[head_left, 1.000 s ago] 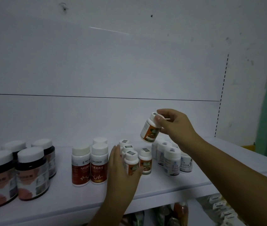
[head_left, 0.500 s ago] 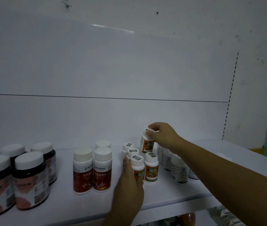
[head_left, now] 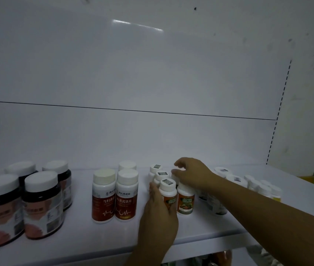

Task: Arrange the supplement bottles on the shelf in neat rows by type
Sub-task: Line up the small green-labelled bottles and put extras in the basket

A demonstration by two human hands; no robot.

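White shelf (head_left: 79, 237): it runs from 9 o'clock to 3 o'clock across the low part of the view, and all the bottles stand on it.
Dark jars (head_left: 41, 204): four big ones with white lids at 9 o'clock. The front left one is cut off by the edge. The labels are too blurry to read.
Red bottles (head_left: 126, 196): three stand upright to the 3 o'clock side of the dark jars. Only the lid of the back one shows.
Small bottles (head_left: 167, 192): they have orange labels, stand in two close rows near the middle, and run back toward 12 o'clock.
Left hand (head_left: 158, 217): it comes up from 6 o'clock. The fingers are straight and press flat on the 9 o'clock side of the small bottles. It hides part of the front label.
Right hand (head_left: 190, 175): it comes in from 4 o'clock with the fingers curled down, pinching the cap of the back bottle (head_left: 173, 179).
Back bottle: it stands in the right row, mostly hidden under the right hand, and looks blurry.
Pale bottles (head_left: 236, 179): a bunch at 3 o'clock, partly hidden behind the arm. The labels are hard to see.
Things below the shelf (head_left: 219, 256): dim and cut off at 6 o'clock. I cannot tell what they are.
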